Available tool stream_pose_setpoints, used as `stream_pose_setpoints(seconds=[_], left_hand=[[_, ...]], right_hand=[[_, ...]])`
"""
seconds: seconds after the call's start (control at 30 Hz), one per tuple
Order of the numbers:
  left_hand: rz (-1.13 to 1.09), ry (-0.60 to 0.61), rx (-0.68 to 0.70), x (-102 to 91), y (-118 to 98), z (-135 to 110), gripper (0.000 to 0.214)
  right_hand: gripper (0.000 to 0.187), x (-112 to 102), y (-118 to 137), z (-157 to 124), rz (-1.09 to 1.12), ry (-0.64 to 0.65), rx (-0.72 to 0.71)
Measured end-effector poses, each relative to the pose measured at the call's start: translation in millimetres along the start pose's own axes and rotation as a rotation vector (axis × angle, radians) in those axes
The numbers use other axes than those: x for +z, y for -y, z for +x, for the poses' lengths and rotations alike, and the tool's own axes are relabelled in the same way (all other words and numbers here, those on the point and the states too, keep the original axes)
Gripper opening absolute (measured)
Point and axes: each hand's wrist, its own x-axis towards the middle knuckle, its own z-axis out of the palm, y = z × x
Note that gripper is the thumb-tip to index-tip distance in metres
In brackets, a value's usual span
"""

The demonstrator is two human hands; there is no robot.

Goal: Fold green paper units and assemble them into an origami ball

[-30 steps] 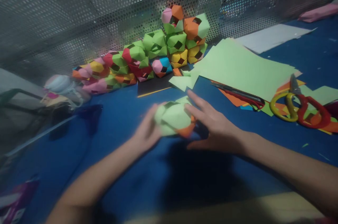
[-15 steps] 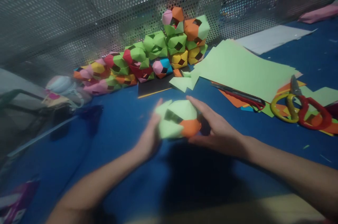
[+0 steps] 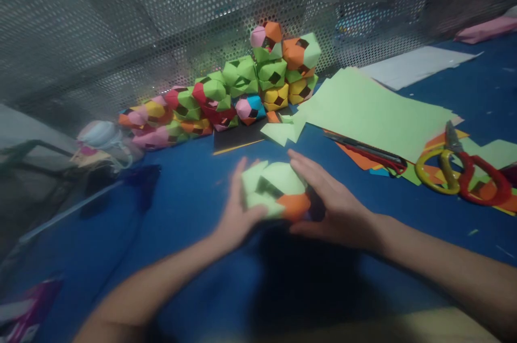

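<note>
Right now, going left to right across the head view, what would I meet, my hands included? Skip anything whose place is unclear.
Purple-and-white packet, pale bundle, left hand, green-and-orange paper ball, right hand, yellow-and-red-handled scissors.

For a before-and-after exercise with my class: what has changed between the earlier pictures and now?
The paper ball has turned, showing more of its orange patch. The left hand has brought its thumb across the ball's lower front. The right hand stays at the ball's right side. The stacked balls, pale green sheets and scissors lie as before.
</note>
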Motion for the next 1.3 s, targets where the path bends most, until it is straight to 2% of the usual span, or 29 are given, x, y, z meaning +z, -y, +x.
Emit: stream_pose_setpoints(seconds=[0.17,0.3,0.43,0.67,0.9,1.3], left_hand=[[0.039,0.022,0.030,-3.1,0,-1,0.085],[0.135,0.076,0.135,-8.4,1,1,0.084],[0.261,0.138,0.254,-16.0,3,5,0.078],[0.276,0.203,0.403,-23.4,5,9,0.077],[0.281,0.236,0.447,-27.2,10,11,0.080],[0.351,0.266,0.504,-29.7,11,13,0.082]], right_hand=[[0.103,-1,1,-2,-0.013,0.041,0.035],[0.100,0,-1,-3,-0.012,0.057,0.038],[0.098,2,-5,-4,-0.009,0.041,0.005],[0.094,4,-8,-4,0.057,-0.033,-0.040],[0.094,4,-9,-4,0.044,-0.065,-0.059],[0.092,1,-10,-3,0.022,0.011,-0.087]])
